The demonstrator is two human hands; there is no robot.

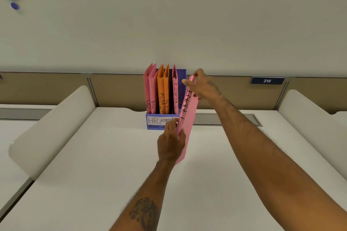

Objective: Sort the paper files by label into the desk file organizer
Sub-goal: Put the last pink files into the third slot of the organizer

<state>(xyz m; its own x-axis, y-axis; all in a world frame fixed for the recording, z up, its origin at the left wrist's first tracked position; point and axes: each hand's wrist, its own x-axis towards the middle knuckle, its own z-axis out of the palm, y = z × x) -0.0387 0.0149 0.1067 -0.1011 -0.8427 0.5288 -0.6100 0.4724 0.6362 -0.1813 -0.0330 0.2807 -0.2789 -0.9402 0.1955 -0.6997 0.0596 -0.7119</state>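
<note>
A blue desk file organizer (153, 127) with paper labels reading "HR" and "ADMIN" on its front stands at the far edge of the white desk (93, 155), against a tan partition panel (120, 90). Two pink paper files marked HR (150, 93) stand upright in its left compartment, two orange paper files marked ADMIN (163, 93) in the middle one, and one pink file with handwritten lettering (175, 90) in the right one.

Both hands hold a further pink paper file marked FINANCE (187, 116) on edge, tilted, just in front of and to the right of the organizer, partly covering its right front label. The left hand (170, 146) is closed around the file's lower edge, fingers wrapped over it. The right hand (201, 85) pinches the file's upper end between thumb and fingers, level with the organizer's top.

A dark blue plate reading "216" (267, 80) sits on the partition to the right.
</note>
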